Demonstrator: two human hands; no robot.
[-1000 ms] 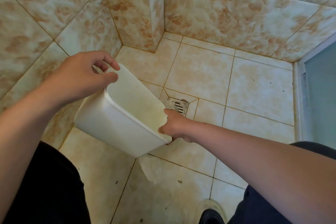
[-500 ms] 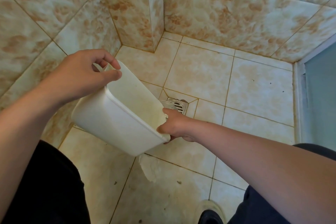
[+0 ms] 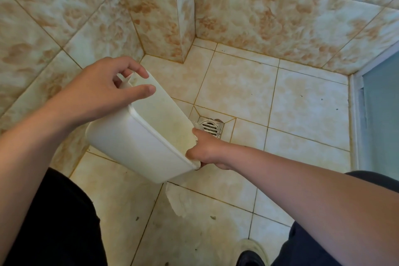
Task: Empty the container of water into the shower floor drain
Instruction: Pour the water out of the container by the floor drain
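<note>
Above the floor drain (image 3: 210,128), both hands grip the tilted white container (image 3: 138,136): left hand (image 3: 103,90) pinching its raised end, right hand (image 3: 207,151) clasping the lowered rim.

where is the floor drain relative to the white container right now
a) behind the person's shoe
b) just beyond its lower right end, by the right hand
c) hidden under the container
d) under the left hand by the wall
b: the metal drain shows on the floor just past the tilted container, right above the right hand gripping that lower end.
</note>
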